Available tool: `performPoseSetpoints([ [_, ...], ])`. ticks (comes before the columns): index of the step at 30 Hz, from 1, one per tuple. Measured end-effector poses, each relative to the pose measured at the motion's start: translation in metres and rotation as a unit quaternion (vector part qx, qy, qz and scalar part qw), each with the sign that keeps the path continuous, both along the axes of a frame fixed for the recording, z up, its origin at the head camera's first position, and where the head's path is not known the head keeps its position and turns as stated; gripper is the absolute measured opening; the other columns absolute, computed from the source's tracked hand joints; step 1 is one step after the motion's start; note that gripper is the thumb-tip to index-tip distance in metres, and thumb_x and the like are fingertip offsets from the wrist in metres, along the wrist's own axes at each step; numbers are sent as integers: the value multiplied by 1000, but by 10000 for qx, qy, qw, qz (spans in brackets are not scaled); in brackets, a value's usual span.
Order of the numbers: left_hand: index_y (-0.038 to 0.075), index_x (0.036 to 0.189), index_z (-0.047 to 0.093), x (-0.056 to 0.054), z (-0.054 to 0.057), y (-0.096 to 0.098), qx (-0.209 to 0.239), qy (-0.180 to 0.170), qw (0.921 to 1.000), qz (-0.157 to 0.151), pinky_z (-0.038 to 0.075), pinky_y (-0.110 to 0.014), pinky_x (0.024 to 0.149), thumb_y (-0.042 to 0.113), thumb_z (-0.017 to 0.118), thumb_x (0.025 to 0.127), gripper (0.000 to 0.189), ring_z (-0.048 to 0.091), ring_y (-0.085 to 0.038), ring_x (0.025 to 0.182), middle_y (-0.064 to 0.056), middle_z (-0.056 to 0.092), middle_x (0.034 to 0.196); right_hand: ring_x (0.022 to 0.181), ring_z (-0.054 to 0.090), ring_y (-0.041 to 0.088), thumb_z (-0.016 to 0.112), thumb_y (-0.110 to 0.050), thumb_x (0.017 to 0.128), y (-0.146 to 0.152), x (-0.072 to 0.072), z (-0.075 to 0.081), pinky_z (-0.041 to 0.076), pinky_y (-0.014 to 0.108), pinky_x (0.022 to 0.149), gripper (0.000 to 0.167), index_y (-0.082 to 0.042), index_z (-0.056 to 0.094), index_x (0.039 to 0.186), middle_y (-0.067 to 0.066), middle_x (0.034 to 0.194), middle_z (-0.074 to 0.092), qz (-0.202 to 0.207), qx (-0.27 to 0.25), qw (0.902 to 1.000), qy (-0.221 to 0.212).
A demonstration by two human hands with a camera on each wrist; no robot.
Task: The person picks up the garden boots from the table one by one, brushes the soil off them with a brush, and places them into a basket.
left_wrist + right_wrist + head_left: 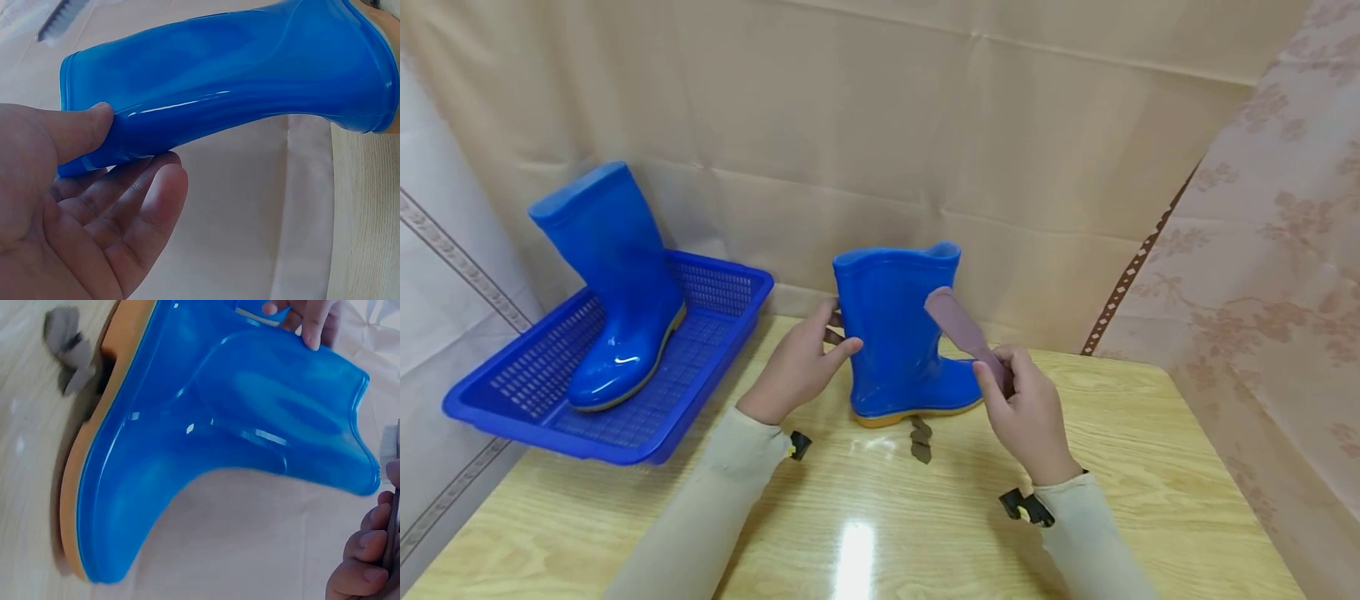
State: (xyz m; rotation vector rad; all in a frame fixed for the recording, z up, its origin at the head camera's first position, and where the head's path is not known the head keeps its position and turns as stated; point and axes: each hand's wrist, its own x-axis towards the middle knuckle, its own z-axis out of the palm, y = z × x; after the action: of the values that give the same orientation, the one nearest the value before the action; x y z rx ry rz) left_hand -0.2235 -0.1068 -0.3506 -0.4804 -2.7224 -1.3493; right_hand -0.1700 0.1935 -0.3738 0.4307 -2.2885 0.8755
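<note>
A blue rain boot (891, 329) with an orange-yellow sole stands upright on the table, its toe pointing right. My left hand (801, 362) holds the back of its shaft, thumb (94, 128) on one side and fingers (159, 200) on the other. In my right hand (1026, 408) is a brush (955, 323) with a mauve back and handle, raised in front of the shaft and tilted up to the left. Pale bristles (62, 22) show in the left wrist view. Brown clumps (921, 440), like mud, lie beside the sole.
To the left, a blue plastic basket (752, 287) with mesh sides holds a second blue boot (613, 292), which leans with its toe toward me. A beige curtain (1037, 167) hangs behind the wooden table (940, 533). Patterned cloth (1285, 275) hangs at right.
</note>
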Motion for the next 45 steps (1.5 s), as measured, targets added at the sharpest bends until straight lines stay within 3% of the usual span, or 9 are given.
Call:
performPoseSetpoints([
  [8, 15, 154, 38, 1, -3, 1, 77, -20, 9999, -146, 56, -46, 91, 38, 61, 105, 59, 66, -23, 111, -6, 62, 129, 53, 42, 11, 69, -12, 100, 16, 2, 8, 34, 22, 45, 12, -4, 62, 104, 1, 68, 52, -300, -71, 9995, 17],
  [13, 17, 151, 47, 2, -2, -2, 178, -244, 9988, -379, 57, -41, 82, 41, 67, 101, 59, 65, -23, 103, -4, 65, 120, 53, 42, 10, 70, -14, 100, 15, 1, 8, 35, 25, 46, 13, -4, 64, 105, 1, 67, 52, -366, -7, 9993, -2],
  [18, 15, 135, 57, 1, -2, -5, -150, -444, 9980, -414, 56, -38, 79, 41, 75, 96, 51, 64, -22, 93, -2, 68, 107, 52, 42, 11, 70, -16, 100, 15, 1, 9, 35, 26, 46, 14, -4, 64, 106, 1, 67, 52, -391, -7, 9992, -25],
  [21, 14, 134, 58, 2, -4, -1, -333, -433, 9972, -510, 57, -37, 77, 37, 77, 95, 49, 66, -20, 92, -2, 69, 106, 53, 42, 12, 70, -15, 100, 16, 1, 9, 35, 26, 46, 14, -4, 64, 106, 2, 67, 52, -411, -40, 9991, -18],
  [24, 11, 137, 60, 3, -9, 7, -308, -71, 9989, -333, 59, -39, 77, 33, 72, 99, 45, 68, -21, 93, -4, 72, 109, 52, 43, 12, 71, -16, 100, 17, 2, 9, 36, 26, 46, 15, -4, 64, 106, 2, 67, 53, -457, -66, 9989, -25],
  [27, 9, 134, 65, 5, -15, 17, 52, 434, 9989, 142, 61, -42, 79, 26, 67, 103, 35, 71, -23, 95, -6, 75, 112, 52, 43, 14, 70, -17, 100, 18, 2, 10, 36, 27, 46, 16, -4, 65, 106, 2, 68, 53, -499, -103, 9987, -50],
  [34, 8, 122, 73, 7, -21, 31, 1383, 1040, 9822, 736, 62, -38, 71, 21, 66, 104, 24, 74, -21, 82, -9, 77, 102, 55, 45, 15, 69, -18, 101, 19, 2, 14, 35, 25, 46, 16, -4, 66, 107, 4, 70, 56, -549, -334, 9979, -26],
  [39, 7, 127, 71, 1, -10, 20, 1932, 1442, 9681, 690, 62, -36, 76, 16, 63, 105, 25, 75, -23, 89, -12, 77, 109, 55, 46, 16, 70, -19, 101, 20, 1, 16, 35, 25, 46, 17, -3, 66, 108, 4, 70, 57, -558, -374, 9977, 27],
  [45, 3, 125, 70, -9, 6, -1, 2057, 1790, 9607, 529, 60, -25, 80, 10, 61, 105, 23, 75, -29, 98, -15, 75, 117, 55, 46, 15, 68, -20, 102, 21, 1, 16, 35, 24, 46, 17, -4, 67, 109, 4, 71, 57, -485, -401, 9980, 14],
])
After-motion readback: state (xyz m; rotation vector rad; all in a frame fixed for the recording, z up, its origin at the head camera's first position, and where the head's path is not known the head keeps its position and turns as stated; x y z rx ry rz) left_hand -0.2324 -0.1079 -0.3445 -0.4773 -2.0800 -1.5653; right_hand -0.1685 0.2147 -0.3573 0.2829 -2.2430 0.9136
